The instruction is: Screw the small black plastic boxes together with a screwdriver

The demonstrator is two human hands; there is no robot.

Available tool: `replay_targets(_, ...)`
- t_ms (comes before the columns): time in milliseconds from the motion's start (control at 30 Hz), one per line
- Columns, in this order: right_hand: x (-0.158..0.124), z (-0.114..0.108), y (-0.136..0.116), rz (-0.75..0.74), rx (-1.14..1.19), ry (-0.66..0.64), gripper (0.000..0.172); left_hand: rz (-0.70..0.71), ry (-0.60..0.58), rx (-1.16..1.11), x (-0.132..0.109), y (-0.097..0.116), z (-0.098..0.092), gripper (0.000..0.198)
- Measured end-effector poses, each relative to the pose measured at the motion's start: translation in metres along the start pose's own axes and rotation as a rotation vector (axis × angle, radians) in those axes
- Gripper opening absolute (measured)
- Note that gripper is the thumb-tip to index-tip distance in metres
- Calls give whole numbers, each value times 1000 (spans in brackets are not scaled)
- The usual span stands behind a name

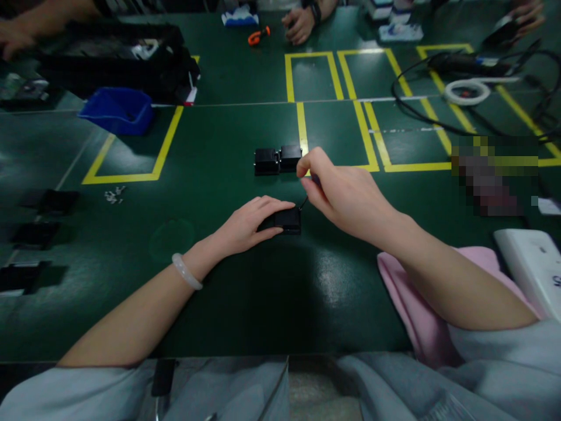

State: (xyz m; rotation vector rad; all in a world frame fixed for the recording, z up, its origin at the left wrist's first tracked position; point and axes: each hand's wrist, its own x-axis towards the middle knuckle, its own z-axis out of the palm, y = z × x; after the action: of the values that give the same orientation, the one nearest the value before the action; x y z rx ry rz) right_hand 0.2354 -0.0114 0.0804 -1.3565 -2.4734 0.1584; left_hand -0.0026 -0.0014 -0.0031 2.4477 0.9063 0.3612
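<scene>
On the green table [245,304], a small black box-shaped part [288,220] lies under my left hand [252,225]. The thumb and fingers grip its near and far sides, hiding its left end. My right hand [339,187] is closed around what looks like a small screwdriver. Only a bit of dark handle and the thin shaft [304,202] show, the shaft slanting down to the far right corner of the part. Just beyond, two similar black parts [266,161] sit side by side, with small metal pieces at their ends.
Loose screws [114,195] lie at left, near more black parts [35,235]. A blue bin [117,111] stands beside a large black housing [109,61]. At right are a pink cloth [394,272], a white power strip [532,263] and cables [398,99]. Other people's hands [298,25] appear across the table.
</scene>
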Motion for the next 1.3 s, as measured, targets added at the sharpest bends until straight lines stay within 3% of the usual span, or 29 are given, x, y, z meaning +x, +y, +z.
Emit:
replay_targets(267,-1,0,-1,-42,-35,-12,34,-1,-3,19,-1,-1,0,48)
replay_targets(800,-2,6,1,-16,-7,99,30,7,6,12,1,1,0,46)
replay_targets(1300,-2,6,1,-39,-54,68,31,2,0,24,1,0,1,47)
